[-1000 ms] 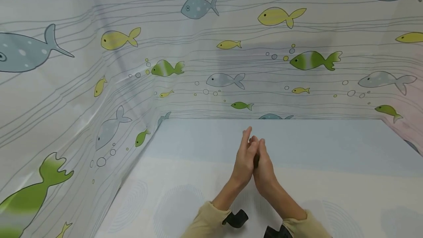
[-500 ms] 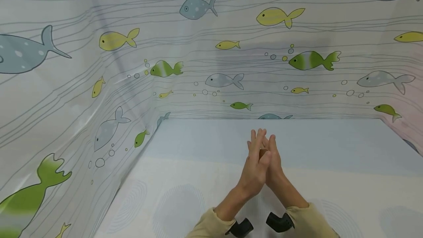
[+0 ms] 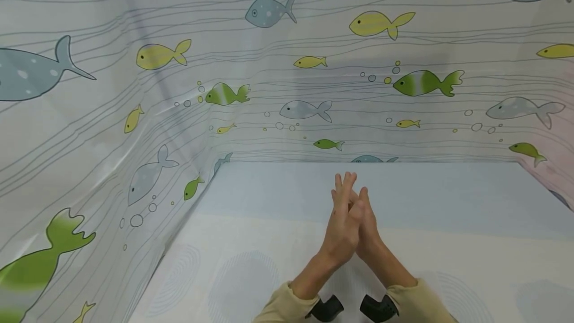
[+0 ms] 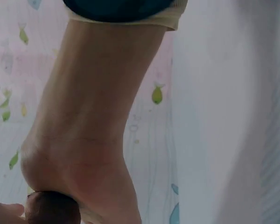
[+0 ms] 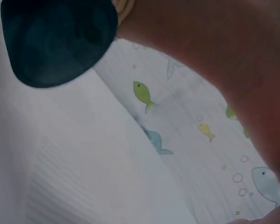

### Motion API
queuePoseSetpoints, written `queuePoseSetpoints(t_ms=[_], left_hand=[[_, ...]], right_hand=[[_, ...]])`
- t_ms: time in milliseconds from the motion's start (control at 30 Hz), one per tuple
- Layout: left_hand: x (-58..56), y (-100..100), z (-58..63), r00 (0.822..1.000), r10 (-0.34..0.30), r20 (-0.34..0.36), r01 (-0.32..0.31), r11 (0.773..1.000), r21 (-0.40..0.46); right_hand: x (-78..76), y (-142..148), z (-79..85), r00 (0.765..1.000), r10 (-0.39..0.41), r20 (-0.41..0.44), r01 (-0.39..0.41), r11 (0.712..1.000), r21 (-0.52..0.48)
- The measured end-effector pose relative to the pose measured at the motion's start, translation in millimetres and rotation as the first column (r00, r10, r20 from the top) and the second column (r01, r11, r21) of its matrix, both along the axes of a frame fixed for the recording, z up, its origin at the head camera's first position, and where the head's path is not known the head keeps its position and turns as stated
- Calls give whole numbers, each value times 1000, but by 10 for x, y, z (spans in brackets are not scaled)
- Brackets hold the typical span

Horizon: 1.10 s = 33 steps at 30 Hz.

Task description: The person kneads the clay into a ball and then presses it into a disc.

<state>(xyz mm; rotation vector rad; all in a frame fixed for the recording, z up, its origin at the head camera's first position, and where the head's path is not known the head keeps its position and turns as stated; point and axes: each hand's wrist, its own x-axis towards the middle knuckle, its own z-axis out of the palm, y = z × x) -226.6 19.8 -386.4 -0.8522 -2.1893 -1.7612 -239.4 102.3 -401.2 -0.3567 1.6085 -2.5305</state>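
Note:
My left hand (image 3: 342,228) and right hand (image 3: 368,226) are raised palm to palm in the middle of the head view, fingers pointing up and away. The left fingers are straight and a little spread; its thumb side faces the camera and covers part of the right hand. A dark brown, rounded, smooth-looking thing (image 4: 53,209) is pressed between the palms, showing at the bottom of the left wrist view. Its kind I cannot tell. Most of it is hidden by the hands in the head view.
A pale blue and white table cover (image 3: 251,188) lies under the hands. Behind and to the left hangs a fish-print curtain (image 3: 269,79). Black curved camera mounts (image 3: 327,308) sit at both wrists, next to the beige sleeves (image 3: 284,305).
Both hands have shifted slightly right since a second ago, with a small drift back left in the last half second. The left hand has turned and its fingers have spread, the palms still together.

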Motion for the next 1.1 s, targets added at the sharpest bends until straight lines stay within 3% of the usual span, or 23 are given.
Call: queuePoseSetpoints(t_ms=[100,200,333,467,633,800,933,1100], left_hand=[[-70,-35,-47,997,60,54,-62,998,27],[-173,-84,-102,983,128,134,-139,988,73],[-298,-165,-137,970,171,174,-195,972,133],[-367,-240,-118,970,185,161,-211,964,164],[-411,-330,-81,960,216,180,-248,953,174],[-464,-425,-66,948,239,211,-281,939,198],[-502,-478,-67,947,224,229,-276,933,230],[-483,-443,-91,956,161,245,-224,940,259]], right_hand=[[13,-42,-4,1000,-29,3,29,999,36],[53,-119,-14,999,-48,-4,49,994,102],[108,-213,-14,999,-8,-47,14,989,148],[168,-259,29,998,22,-64,-11,986,168],[248,-290,97,999,33,-29,-27,984,176],[308,-326,147,997,56,-45,-47,984,171],[338,-341,175,995,69,-65,-57,983,173],[330,-326,202,993,64,-99,-47,986,159]])
